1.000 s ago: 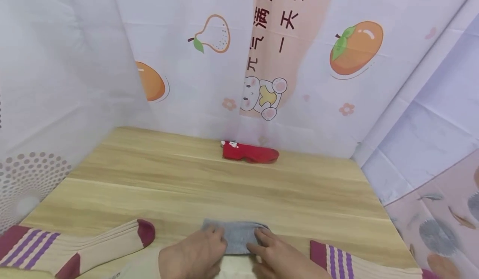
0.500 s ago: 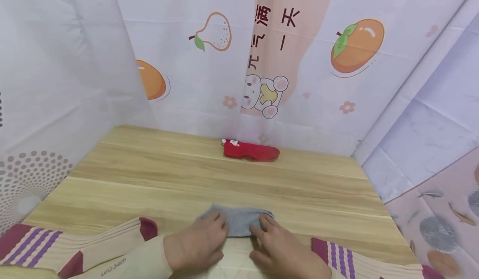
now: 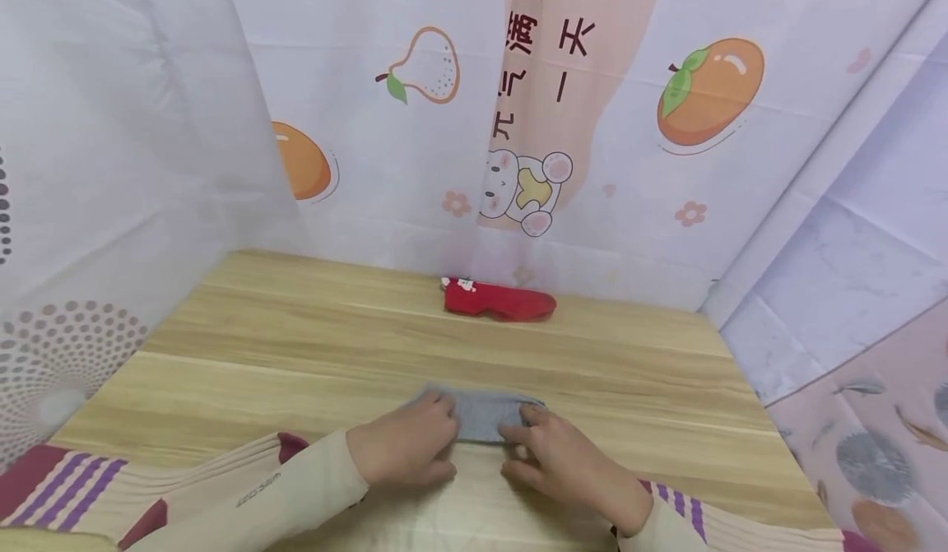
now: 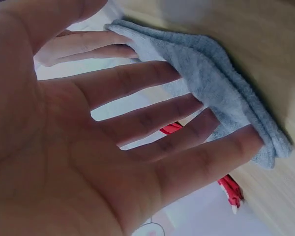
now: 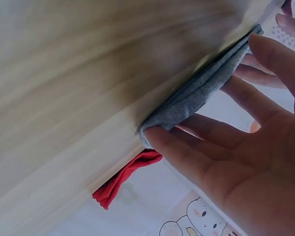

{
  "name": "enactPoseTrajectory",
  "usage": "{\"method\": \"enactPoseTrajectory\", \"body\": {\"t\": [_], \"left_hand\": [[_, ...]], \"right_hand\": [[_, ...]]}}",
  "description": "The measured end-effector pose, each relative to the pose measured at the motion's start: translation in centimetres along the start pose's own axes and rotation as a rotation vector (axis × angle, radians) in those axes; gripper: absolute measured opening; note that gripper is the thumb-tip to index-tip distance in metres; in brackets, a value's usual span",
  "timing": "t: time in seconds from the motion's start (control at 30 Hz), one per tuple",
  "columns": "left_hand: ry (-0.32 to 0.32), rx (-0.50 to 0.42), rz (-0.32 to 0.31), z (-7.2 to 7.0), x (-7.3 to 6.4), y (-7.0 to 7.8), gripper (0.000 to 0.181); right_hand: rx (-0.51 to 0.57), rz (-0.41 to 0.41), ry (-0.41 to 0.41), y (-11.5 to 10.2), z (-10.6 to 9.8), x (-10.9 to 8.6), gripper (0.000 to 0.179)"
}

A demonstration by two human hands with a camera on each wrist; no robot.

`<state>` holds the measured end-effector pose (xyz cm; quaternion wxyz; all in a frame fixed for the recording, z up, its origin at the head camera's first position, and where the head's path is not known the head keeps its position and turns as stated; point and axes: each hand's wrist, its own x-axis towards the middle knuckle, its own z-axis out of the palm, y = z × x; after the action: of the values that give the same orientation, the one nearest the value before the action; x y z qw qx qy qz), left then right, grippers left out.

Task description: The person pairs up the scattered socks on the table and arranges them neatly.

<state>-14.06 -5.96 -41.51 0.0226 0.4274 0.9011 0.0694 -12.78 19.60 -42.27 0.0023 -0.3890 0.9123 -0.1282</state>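
Note:
A grey sock (image 3: 485, 416) lies flat, its layers one on another, in the middle of the wooden table. My left hand (image 3: 411, 441) is at its left end; in the left wrist view the extended fingers touch the grey cloth (image 4: 201, 69) with their tips. At the other end rests my right hand (image 3: 566, 457), fingertips on the sock's edge. The right wrist view has its fingers spread, mostly straight, along the folded layers (image 5: 187, 98). Fingers of both hands cover the sock's two ends.
Against the back curtain lies a red sock (image 3: 499, 301). Cream socks with maroon and purple bands lie at the front, one on the left (image 3: 141, 486), partly under my left sleeve (image 3: 296, 486), and one on the right (image 3: 755, 531). Printed curtains enclose the table.
Both hands have slid the grey sock forward, away from me, toward the table's middle. The left sleeve now overlaps the left cream sock. The red sock has stayed in place.

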Motion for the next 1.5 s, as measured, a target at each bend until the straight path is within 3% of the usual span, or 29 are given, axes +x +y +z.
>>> {"method": "enactPoseTrajectory", "body": {"t": [0.27,0.43,0.67,0.97,1.37,1.5], "left_hand": [[-0.017,-0.054,-0.03,-0.4,1.8,-1.1,0.026],[-0.025,-0.073,-0.07,-0.1,3.3,-1.8,0.025],[0.007,-0.026,-0.099,0.1,5.3,-2.7,0.032],[-0.047,-0.078,-0.196,0.0,6.8,-3.9,0.039],[0.016,-0.061,-0.18,0.3,9.1,-5.5,0.028],[0.015,-0.058,-0.196,0.4,9.8,-5.9,0.032]], "right_hand": [[-0.005,0.066,-0.016,1.0,-0.6,1.2,0.039],[0.016,0.051,0.007,2.3,-0.4,1.9,0.034],[0.002,0.084,0.004,4.3,-0.3,3.2,0.031],[0.052,0.139,-0.016,5.8,-0.8,5.2,0.028],[0.084,0.221,-0.022,8.3,-1.0,6.7,0.031],[0.099,0.219,-0.016,9.1,-1.1,7.1,0.031]]}}
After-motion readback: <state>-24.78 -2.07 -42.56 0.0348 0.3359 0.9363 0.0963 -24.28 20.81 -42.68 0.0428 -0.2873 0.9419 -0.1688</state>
